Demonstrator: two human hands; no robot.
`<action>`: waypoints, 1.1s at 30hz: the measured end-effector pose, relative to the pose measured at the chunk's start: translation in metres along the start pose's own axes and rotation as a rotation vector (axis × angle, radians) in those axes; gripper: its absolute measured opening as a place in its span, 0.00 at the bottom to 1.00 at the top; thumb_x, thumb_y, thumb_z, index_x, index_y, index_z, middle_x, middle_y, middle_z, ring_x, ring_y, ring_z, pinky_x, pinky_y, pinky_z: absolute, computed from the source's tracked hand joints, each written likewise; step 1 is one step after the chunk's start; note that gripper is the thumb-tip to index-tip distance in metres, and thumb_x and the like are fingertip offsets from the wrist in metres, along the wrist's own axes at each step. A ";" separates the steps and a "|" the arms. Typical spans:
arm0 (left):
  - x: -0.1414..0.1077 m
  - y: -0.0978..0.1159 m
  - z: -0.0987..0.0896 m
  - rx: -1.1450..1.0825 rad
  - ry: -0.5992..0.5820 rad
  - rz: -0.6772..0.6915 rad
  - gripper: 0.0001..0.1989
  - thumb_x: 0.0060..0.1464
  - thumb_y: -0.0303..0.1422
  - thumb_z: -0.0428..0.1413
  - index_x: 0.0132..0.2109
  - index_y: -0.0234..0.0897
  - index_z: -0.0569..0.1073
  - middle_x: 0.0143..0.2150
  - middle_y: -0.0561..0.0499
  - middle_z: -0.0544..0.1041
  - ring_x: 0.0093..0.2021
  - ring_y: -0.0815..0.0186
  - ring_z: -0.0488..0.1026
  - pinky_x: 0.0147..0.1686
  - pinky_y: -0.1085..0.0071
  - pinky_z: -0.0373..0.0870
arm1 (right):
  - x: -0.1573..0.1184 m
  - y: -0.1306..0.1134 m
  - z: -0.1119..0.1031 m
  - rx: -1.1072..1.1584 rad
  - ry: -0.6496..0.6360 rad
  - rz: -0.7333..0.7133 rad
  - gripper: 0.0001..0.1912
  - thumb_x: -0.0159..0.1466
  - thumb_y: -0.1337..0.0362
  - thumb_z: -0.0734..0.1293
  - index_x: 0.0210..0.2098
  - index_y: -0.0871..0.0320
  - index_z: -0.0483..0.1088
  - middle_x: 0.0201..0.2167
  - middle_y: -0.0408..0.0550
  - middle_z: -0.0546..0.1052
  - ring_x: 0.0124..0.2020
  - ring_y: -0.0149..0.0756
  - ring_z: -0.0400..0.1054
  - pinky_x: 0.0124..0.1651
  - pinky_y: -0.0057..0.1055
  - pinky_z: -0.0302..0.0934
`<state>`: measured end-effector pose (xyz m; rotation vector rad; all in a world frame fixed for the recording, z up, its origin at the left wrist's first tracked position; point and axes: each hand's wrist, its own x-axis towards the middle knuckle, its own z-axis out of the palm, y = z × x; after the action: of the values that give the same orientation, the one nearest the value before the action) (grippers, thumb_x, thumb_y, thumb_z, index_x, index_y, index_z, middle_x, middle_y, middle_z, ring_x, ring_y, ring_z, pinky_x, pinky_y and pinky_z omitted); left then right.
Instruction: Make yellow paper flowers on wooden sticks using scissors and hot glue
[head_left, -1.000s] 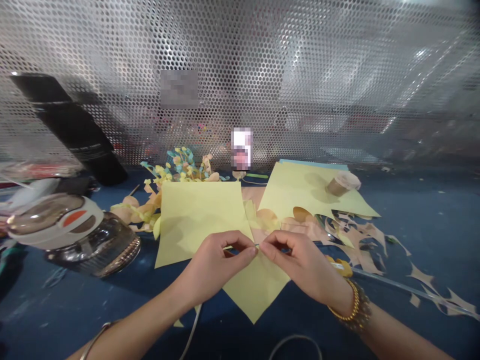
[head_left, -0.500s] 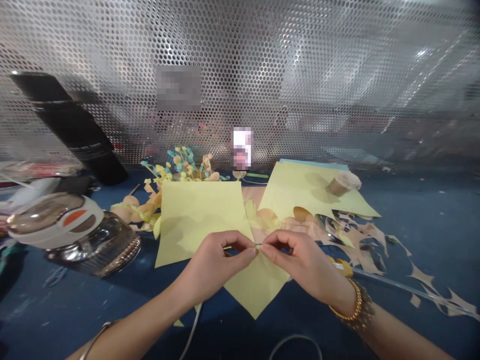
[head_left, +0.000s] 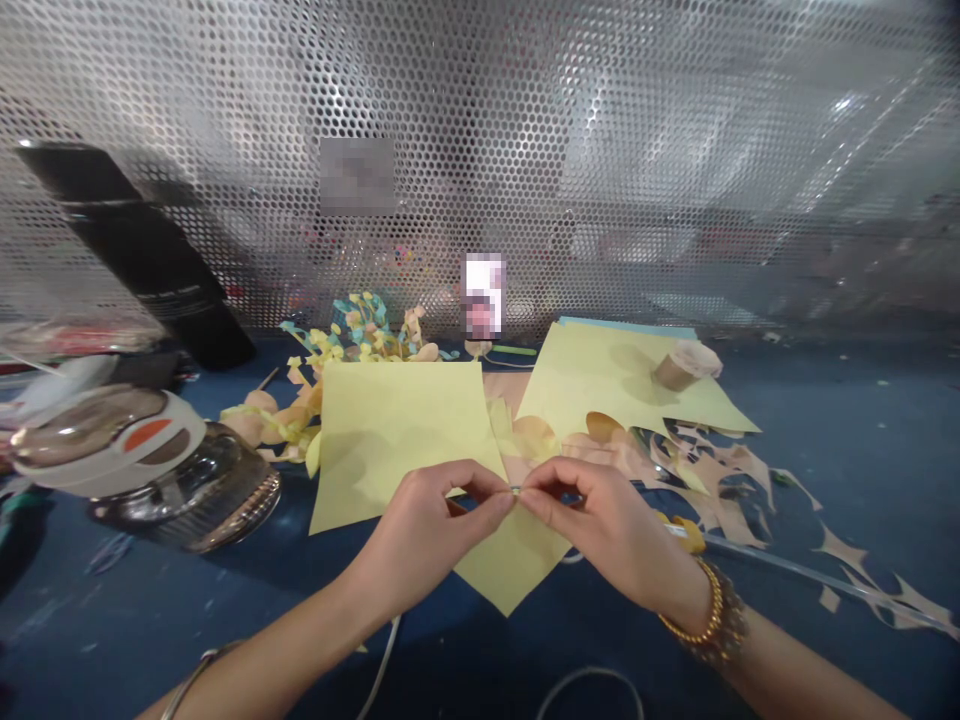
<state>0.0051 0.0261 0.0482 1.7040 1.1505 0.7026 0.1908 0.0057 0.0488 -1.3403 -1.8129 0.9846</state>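
My left hand and my right hand meet fingertip to fingertip near the middle of the view. Each has thumb and index finger pinched together at the upper edge of a yellow sheet of paper. Below the fingers the sheet comes down to a pointed corner, over the blue tabletop. A short piece of something thin and dark shows between the fingertips; most of it is hidden, so its kind is unclear. Another yellow sheet lies flat just behind my left hand.
More yellow paper lies at the back right under a tape roll. Paper flowers stand behind the left sheet. A glass jar and a black bottle are at left. Paper scraps and a clear rod lie at right.
The lower corner of the held paper has risen slightly toward my fingers, so less of the sheet hangs below them. Both hands keep nearly the same place and pinch.
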 end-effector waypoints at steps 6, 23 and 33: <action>0.002 -0.002 0.000 -0.022 0.008 -0.004 0.09 0.53 0.38 0.55 0.32 0.37 0.75 0.30 0.53 0.75 0.28 0.70 0.67 0.26 0.76 0.64 | -0.001 0.000 0.001 0.018 0.018 0.006 0.08 0.64 0.60 0.63 0.33 0.57 0.71 0.30 0.43 0.75 0.33 0.32 0.69 0.35 0.28 0.63; -0.001 0.002 0.001 -0.035 0.031 -0.019 0.09 0.51 0.38 0.56 0.32 0.38 0.75 0.29 0.54 0.74 0.20 0.75 0.58 0.19 0.77 0.55 | -0.001 0.001 0.003 0.034 0.046 0.014 0.06 0.63 0.62 0.64 0.32 0.57 0.71 0.28 0.43 0.74 0.31 0.31 0.67 0.32 0.27 0.62; -0.002 0.000 0.002 -0.050 0.029 -0.031 0.10 0.53 0.39 0.55 0.32 0.37 0.74 0.29 0.54 0.72 0.21 0.74 0.59 0.20 0.76 0.56 | -0.002 -0.003 0.004 -0.015 0.001 0.000 0.14 0.65 0.56 0.61 0.32 0.58 0.71 0.27 0.44 0.74 0.29 0.33 0.66 0.30 0.28 0.60</action>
<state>0.0062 0.0230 0.0472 1.6352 1.1678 0.7332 0.1863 0.0023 0.0492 -1.3489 -1.8233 0.9724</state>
